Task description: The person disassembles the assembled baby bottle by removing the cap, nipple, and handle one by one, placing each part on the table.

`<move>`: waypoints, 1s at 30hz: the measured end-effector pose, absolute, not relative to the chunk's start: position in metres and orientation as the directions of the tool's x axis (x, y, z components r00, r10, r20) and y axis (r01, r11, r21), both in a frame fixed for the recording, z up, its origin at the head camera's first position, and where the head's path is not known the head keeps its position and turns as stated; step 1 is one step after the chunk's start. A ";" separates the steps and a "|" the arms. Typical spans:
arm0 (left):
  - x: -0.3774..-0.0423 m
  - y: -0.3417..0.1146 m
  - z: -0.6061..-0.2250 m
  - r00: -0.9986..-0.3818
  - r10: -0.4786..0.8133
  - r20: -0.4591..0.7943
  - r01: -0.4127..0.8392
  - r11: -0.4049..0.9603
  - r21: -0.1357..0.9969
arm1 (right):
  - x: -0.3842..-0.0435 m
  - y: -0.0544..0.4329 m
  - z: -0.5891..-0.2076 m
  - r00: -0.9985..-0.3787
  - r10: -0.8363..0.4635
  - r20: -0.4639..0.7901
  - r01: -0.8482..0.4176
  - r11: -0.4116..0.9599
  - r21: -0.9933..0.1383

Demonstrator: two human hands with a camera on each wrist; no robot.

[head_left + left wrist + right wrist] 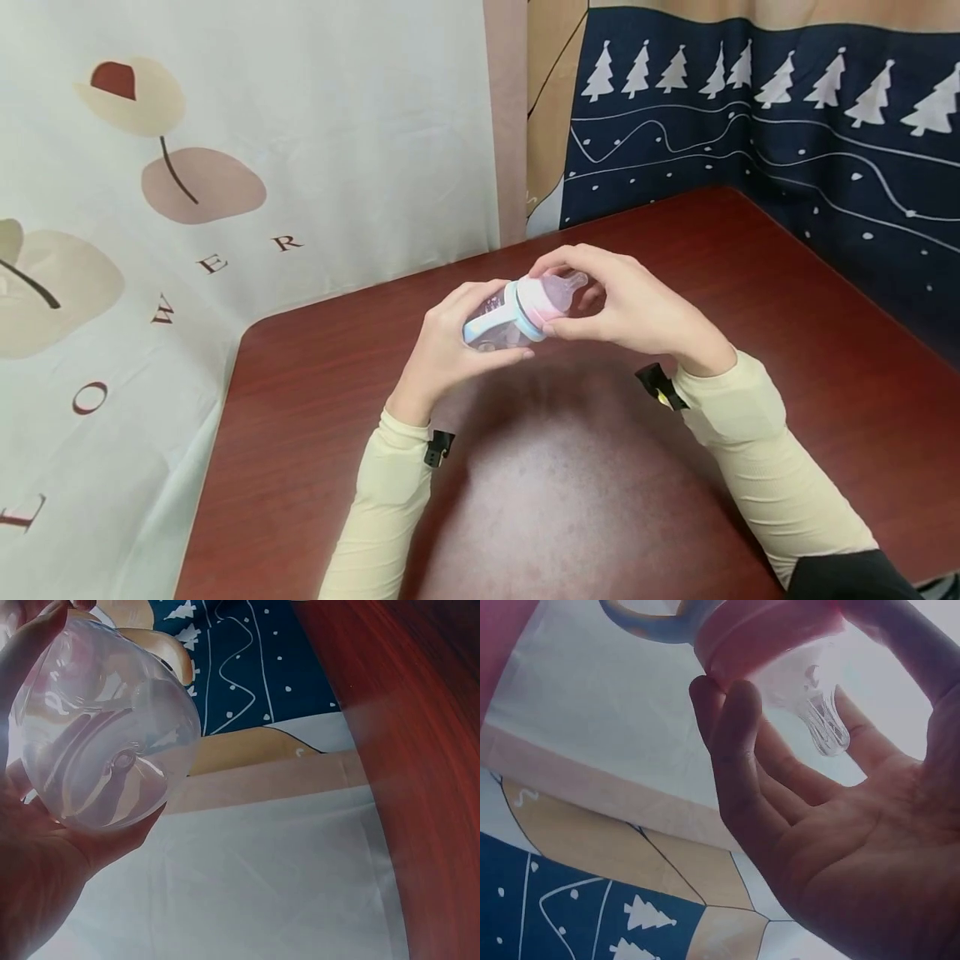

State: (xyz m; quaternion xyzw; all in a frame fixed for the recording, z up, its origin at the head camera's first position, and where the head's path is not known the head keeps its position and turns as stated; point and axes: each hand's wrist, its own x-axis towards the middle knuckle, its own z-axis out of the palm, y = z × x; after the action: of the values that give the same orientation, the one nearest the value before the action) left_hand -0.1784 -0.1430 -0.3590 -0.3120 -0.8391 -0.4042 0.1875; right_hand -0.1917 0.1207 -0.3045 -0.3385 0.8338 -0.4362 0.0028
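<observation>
Held up over the table is a clear baby bottle [504,321], tilted with its teat toward the right. My left hand [450,342] grips the bottle's body near its base, thumb below and fingers over the top. A pale blue handle [491,323] runs along its side. My right hand [630,304] holds the pink collar [536,302] between thumb and fingers. The clear teat [826,724] points into the space in front of the right palm. In the left wrist view the rounded bottle base [120,761] faces the camera and looks see-through.
A reddish-brown wooden table [787,333] lies below both hands. Behind it hang a white curtain [360,150] with flower prints and a dark blue cloth [675,133] with white trees. Black straps [438,448] sit at both wrists.
</observation>
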 end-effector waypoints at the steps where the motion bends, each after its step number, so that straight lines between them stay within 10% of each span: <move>1: -0.178 -0.143 -0.359 -0.734 0.374 0.567 0.676 0.476 0.563 | -0.192 0.122 -0.304 -0.775 -0.563 0.287 -0.554 0.387 -0.737; 10: -0.178 -0.139 -0.359 -0.751 0.360 0.553 0.657 0.483 0.579 | -0.189 0.122 -0.302 -0.894 -0.319 0.316 -0.445 0.534 -0.719; 30: -0.175 -0.137 -0.362 -0.775 0.328 0.540 0.626 0.516 0.585 | -0.189 0.110 -0.311 -0.928 -0.317 0.195 -0.363 0.655 -0.662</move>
State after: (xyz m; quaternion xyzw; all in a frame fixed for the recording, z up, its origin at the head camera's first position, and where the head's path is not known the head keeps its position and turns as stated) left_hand -0.1753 -0.1367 -0.3620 -0.2804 -0.8509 -0.4042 0.1842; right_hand -0.1895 0.1101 -0.3107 -0.1870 0.9092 -0.3706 -0.0312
